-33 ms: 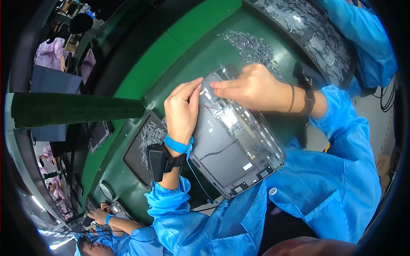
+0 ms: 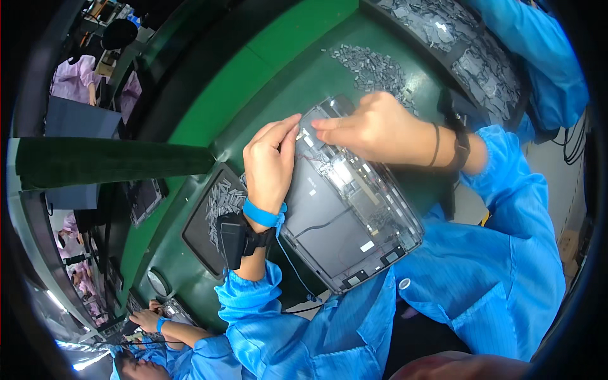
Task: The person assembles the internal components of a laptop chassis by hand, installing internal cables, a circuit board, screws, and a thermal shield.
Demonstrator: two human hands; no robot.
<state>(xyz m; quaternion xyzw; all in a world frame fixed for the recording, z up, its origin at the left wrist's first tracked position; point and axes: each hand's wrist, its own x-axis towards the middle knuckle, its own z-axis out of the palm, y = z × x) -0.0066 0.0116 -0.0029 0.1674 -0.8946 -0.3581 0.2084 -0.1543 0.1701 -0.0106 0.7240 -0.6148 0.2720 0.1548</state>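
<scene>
An opened grey laptop chassis (image 2: 326, 244) lies slanted in front of me, its near end against my blue smock. A circuit board (image 2: 358, 190) and a dark cable show inside it. My left hand (image 2: 269, 164) is at the chassis's far left edge, thumb and forefinger pinched together. Over the far end, my right hand (image 2: 373, 130) is closed with its fingertips pointing left, close to the left fingertips. Whatever either pinch holds is too small or hidden to make out. A blue wrist strap (image 2: 263, 215) with a cord circles my left wrist.
Left of the chassis, a dark tray (image 2: 196, 228) holds small grey strips. Beyond it lies a pile of small grey pieces (image 2: 373, 69) on the green table (image 2: 253, 107). A large bin (image 2: 449, 60) of dark parts stands far right, beside another person's blue sleeve (image 2: 538, 57).
My right hand and wrist have shifted very slightly. My left hand and the laptop chassis stay where they were.
</scene>
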